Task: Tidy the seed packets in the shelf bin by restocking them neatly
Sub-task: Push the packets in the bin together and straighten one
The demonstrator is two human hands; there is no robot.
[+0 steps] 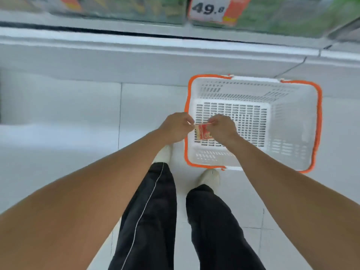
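Two hands, one small red-and-cream paper seed packet (202,131) pinched between them.
The left hand (176,127) nips its left edge and the right hand (222,129) its top right, each grip narrow, above one white slotted plastic basket (292,121) with orange rim on the pale tiled floor (58,149); one blurred price tag (209,9) hangs on the shelf.

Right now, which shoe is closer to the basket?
The right cream shoe, almost touching the white, orange-rimmed basket; the left cream shoe stands beside its left rim.
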